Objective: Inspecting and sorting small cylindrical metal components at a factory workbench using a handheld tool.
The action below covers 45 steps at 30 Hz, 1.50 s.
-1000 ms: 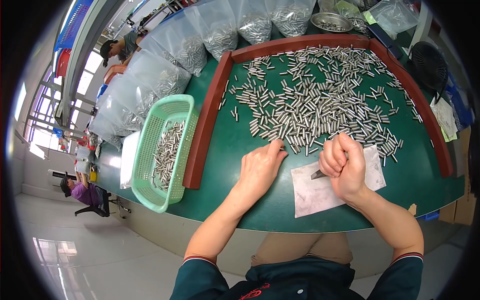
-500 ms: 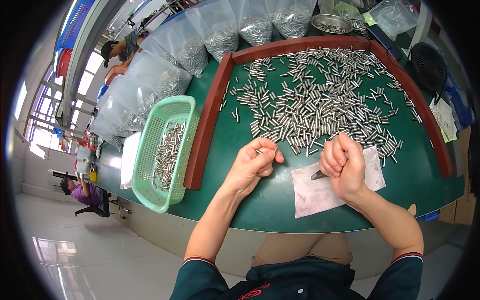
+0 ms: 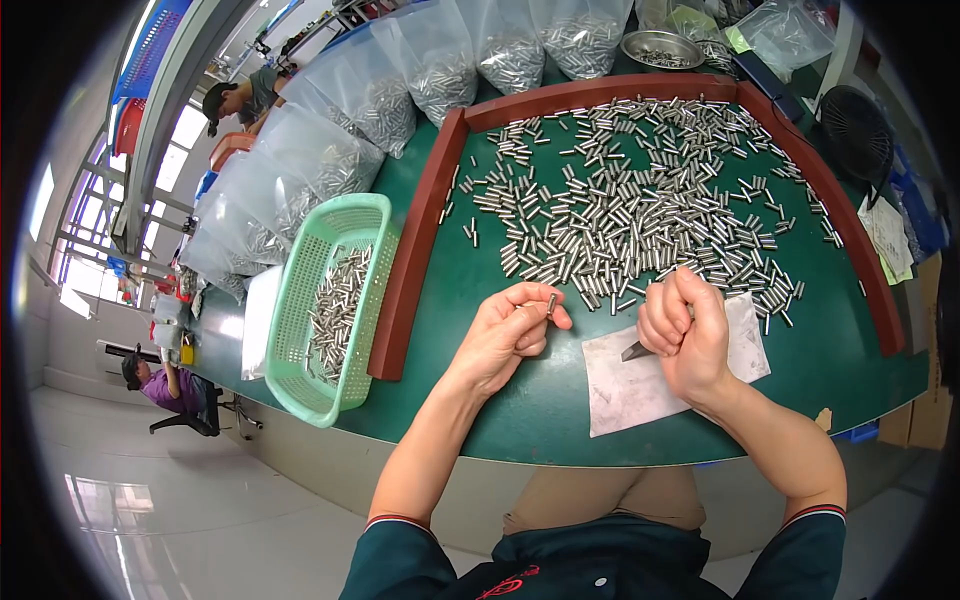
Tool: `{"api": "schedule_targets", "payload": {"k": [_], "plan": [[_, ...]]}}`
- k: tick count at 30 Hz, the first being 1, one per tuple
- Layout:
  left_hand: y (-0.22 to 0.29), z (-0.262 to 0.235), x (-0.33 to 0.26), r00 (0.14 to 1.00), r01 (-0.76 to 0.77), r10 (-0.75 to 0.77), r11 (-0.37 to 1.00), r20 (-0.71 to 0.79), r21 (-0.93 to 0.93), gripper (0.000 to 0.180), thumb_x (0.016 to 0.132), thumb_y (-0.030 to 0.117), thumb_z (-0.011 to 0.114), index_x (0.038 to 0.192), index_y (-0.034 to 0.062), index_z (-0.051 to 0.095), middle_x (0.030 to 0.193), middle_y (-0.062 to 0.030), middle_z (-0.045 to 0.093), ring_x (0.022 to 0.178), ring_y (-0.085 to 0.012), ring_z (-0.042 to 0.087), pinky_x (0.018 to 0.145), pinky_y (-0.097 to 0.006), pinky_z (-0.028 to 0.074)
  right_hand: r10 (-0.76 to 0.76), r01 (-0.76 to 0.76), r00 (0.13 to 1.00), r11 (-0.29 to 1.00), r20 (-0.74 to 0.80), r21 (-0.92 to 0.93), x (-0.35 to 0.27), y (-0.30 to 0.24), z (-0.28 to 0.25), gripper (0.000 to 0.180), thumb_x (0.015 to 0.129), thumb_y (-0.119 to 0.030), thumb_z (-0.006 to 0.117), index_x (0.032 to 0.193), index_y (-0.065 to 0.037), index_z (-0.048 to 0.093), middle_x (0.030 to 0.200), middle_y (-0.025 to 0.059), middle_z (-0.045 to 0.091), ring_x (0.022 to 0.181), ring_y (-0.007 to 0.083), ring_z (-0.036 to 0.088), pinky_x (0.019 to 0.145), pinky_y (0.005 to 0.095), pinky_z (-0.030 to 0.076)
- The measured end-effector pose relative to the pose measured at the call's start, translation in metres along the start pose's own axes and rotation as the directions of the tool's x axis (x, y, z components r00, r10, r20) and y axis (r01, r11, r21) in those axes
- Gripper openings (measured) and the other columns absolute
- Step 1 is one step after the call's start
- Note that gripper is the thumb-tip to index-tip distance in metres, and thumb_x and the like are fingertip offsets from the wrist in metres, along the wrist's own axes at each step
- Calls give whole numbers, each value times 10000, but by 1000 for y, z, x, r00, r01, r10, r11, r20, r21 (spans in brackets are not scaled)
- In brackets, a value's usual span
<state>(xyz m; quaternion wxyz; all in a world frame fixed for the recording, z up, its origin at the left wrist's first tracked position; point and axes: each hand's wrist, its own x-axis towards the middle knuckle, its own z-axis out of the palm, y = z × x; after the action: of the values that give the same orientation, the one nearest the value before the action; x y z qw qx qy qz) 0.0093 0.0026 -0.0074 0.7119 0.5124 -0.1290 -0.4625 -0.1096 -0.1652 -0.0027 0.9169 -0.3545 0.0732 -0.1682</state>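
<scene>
Between the thumb and fingers of my left hand (image 3: 503, 332) is a short metal pin (image 3: 552, 305), held upright above the green tabletop (image 3: 540, 420). My right hand (image 3: 690, 335) is closed in a fist around a tool with a dark, pointed blade (image 3: 634, 351). The tip sticks out on the left side of the fist; the grip is hidden by my fingers. Below that fist lies a stained whitish cloth (image 3: 620, 405). Just beyond both hands spreads a heap of loose metal pins (image 3: 640, 225).
A red-brown wooden border (image 3: 405, 270) fences the pins. Left of it stands a light green basket (image 3: 378, 225) with more pins inside. Clear bags of pins (image 3: 440, 75), a metal bowl (image 3: 664, 34) and a black fan (image 3: 857, 130) line the edges. Two people sit farther off at left.
In my left fingers the pin has turned upright and shows more fully, and the fingers have shifted slightly. My right hand and the blade stay almost the same.
</scene>
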Motion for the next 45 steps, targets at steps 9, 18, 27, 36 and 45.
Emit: {"api": "schedule_targets", "payload": {"k": [9, 18, 27, 36, 45], "plan": [[-17, 23, -6, 969, -237, 227, 741, 98, 628, 74, 851, 70, 484, 856, -2, 469, 662, -53, 560, 564, -71, 485, 498, -210, 381, 10, -10, 1000, 1000, 26, -8, 0, -2, -3, 417, 888, -232, 343, 499, -94, 281, 440, -1, 292, 387, 70, 223, 365, 216, 186], [-34, 44, -4, 798, -490, 384, -36, 465, 871, 150, 743, 35, 604, 824, 20, 479, 582, -92, 514, 484, -230, 510, 455, -289, 401, -19, 20, 999, 999, 35, -49, 2, -1, -3, 414, 888, -231, 310, 494, -108, 275, 433, -1, 278, 373, 75, 201, 357, 222, 181], [-32, 46, -9, 873, -358, 363, 26, 325, 933, 128, 733, 43, 606, 808, 18, 506, 596, -128, 556, 500, -275, 542, 450, -344, 418, -109, 111, 993, 994, 54, -20, -1, -1, -4, 394, 879, -209, 305, 500, -109, 271, 435, -4, 277, 376, 72, 188, 368, 223, 179], [-33, 48, -8, 871, -353, 393, 87, 294, 932, 101, 718, 18, 606, 765, 13, 517, 614, -123, 568, 499, -268, 545, 451, -333, 419, -86, 88, 995, 996, 48, -28, -1, 0, -2, 407, 876, -218, 325, 489, -105, 273, 427, -5, 267, 381, 72, 189, 372, 223, 177], [-33, 49, -8, 865, -348, 414, 89, 283, 933, 91, 708, 16, 615, 727, 9, 526, 587, -115, 559, 471, -254, 532, 433, -320, 409, -77, 79, 995, 996, 56, -32, 0, 1, -1, 415, 880, -228, 329, 488, -105, 272, 428, -4, 272, 383, 72, 192, 373, 224, 177]]}}
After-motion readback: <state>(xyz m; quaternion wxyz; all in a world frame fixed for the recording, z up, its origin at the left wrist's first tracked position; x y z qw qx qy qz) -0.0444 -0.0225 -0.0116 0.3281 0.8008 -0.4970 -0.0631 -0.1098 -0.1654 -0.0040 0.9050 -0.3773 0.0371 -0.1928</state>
